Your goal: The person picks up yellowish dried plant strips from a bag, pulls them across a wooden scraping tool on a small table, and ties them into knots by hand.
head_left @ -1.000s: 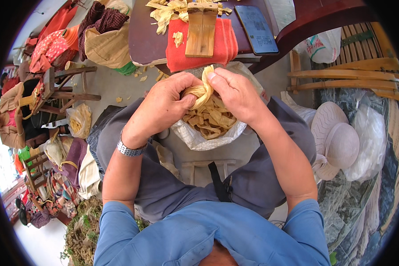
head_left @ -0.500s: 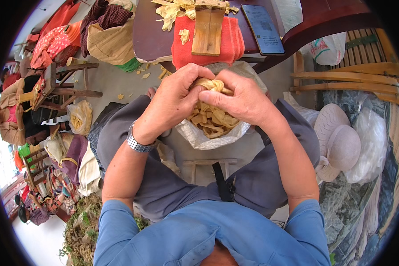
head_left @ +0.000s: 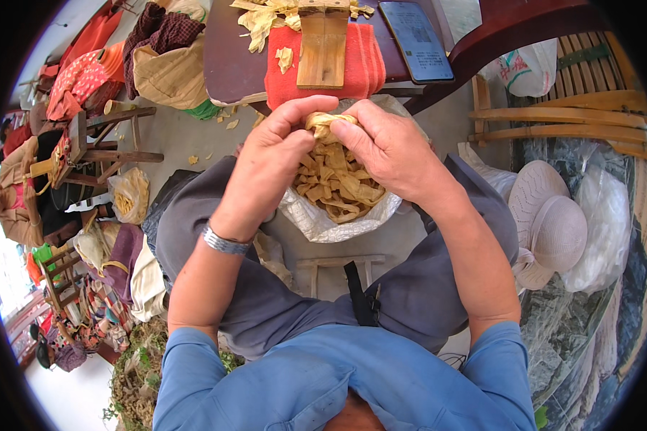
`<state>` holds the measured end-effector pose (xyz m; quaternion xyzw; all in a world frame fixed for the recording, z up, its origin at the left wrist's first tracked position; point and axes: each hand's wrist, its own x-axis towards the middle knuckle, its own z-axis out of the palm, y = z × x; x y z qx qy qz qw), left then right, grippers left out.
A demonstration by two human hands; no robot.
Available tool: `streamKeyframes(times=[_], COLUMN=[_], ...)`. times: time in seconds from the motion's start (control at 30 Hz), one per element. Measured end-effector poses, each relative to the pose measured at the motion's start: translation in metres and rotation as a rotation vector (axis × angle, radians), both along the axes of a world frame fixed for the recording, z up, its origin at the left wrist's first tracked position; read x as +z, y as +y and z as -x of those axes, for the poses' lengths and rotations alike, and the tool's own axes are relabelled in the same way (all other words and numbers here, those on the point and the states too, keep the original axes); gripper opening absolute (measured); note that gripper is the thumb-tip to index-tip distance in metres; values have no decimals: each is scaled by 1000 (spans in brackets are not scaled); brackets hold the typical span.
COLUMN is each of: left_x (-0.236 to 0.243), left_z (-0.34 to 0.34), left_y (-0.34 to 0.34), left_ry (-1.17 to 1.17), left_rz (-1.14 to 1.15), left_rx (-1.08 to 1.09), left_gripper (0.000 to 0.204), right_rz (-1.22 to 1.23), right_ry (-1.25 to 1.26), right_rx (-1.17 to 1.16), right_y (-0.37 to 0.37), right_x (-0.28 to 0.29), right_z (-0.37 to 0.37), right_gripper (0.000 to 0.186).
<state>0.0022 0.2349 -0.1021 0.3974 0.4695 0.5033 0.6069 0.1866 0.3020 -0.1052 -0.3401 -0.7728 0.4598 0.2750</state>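
Between my two hands is a small twisted coil of pale yellow dried strip (head_left: 326,125). My left hand (head_left: 279,152) curls round its left side with thumb and forefinger. From the other side my right hand (head_left: 392,147) pinches it, the thumb lying across its front. Just below both hands stands a white woven sack (head_left: 322,228) between my knees. It holds many flat, curled yellowish-brown pieces (head_left: 339,183) that look like dried strips. My fingers hide part of the coil.
Ahead, a dark red table (head_left: 230,68) bears a folded red towel (head_left: 284,82), a wooden block tool (head_left: 322,54), yellow scraps (head_left: 262,29) and a phone (head_left: 418,44). A pale sun hat (head_left: 553,233) lies at right. Wooden stools (head_left: 118,152) and seated people are at left.
My left fingers have loosened and spread somewhat round the coil, and the left hand has shifted slightly left. More of the coil and the sack's contents shows. The view has tilted slightly.
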Motion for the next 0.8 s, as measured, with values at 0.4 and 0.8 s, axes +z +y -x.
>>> streamKeyframes(times=[0.4, 0.8], left_x=[1, 6], left_z=[-15, 23], left_y=[-12, -8], left_ry=[299, 832], left_rz=[-126, -113], left_rx=[87, 278], left_gripper=[35, 46], right_rz=[782, 429], right_ry=[197, -13], right_rx=[196, 124], right_y=[-23, -9], right_x=[10, 25], right_z=[6, -7], right_gripper=[40, 30])
